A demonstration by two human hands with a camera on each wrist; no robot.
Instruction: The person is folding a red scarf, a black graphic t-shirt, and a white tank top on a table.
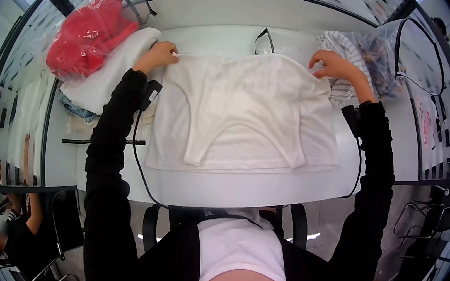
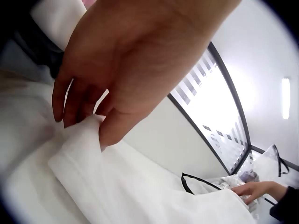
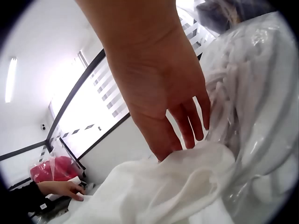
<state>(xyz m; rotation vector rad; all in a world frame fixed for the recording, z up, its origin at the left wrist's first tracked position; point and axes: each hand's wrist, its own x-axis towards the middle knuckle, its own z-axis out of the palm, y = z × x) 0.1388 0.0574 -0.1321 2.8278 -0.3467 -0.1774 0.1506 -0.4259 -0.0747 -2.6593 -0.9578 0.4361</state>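
Note:
A thin white top (image 1: 252, 102) is spread over the white table, two strap-like ends pointing toward the person and a wider layer showing beneath. At its far left corner my left hand (image 1: 159, 56) pinches the edge; the left wrist view has the fabric fold (image 2: 81, 140) between thumb and fingers. My right hand (image 1: 336, 66) holds the far right corner, and in the right wrist view its thumb and fingertips are down on bunched white cloth (image 3: 163, 186). Part of the right fingertips is hidden by the fabric.
Left of the top lie a red garment in a clear bag (image 1: 88, 39), a folded white cloth (image 1: 88, 87) and some denim (image 1: 80, 110). Bagged striped clothing (image 1: 348, 54) is beside the right hand. A low partition (image 1: 252, 12) borders the table's back.

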